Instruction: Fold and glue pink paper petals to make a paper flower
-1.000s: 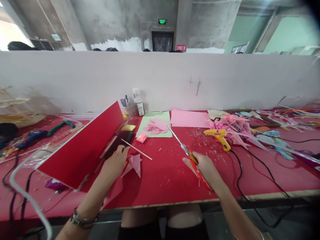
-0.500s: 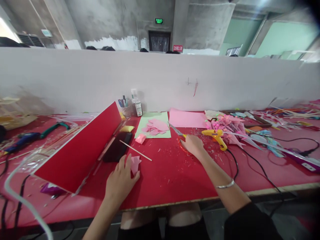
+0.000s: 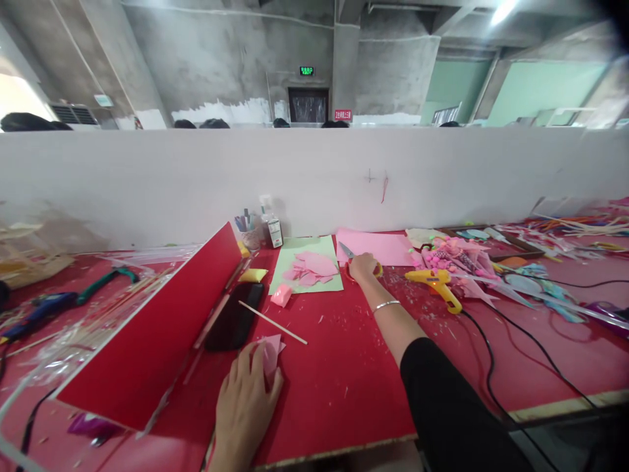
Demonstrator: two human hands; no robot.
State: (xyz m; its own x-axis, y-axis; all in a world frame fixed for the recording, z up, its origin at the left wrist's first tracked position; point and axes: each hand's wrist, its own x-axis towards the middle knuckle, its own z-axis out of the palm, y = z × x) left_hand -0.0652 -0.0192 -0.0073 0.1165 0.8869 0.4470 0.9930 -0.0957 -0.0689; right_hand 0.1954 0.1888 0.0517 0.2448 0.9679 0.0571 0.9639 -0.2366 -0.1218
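Flat, fingers spread: left hand [image 3: 244,403] presses down on a folded pink paper piece [image 3: 271,351] near the front of the red table [image 3: 344,367]. Right hand [image 3: 362,266] reaches far out and rests on the scissors [image 3: 350,257] (blade tip over the pink sheet [image 3: 378,248]); grip on the handles can't be told, fingers cover them. Wooden stick [image 3: 272,322] lies just beyond the paper piece. Yellow glue gun [image 3: 436,284] sits right of the scissors, green sheet [image 3: 307,263] with pink cut-outs to their left.

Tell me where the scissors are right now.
The scissors lie under the right hand at the far middle of the table, between the green sheet and the pink sheet.
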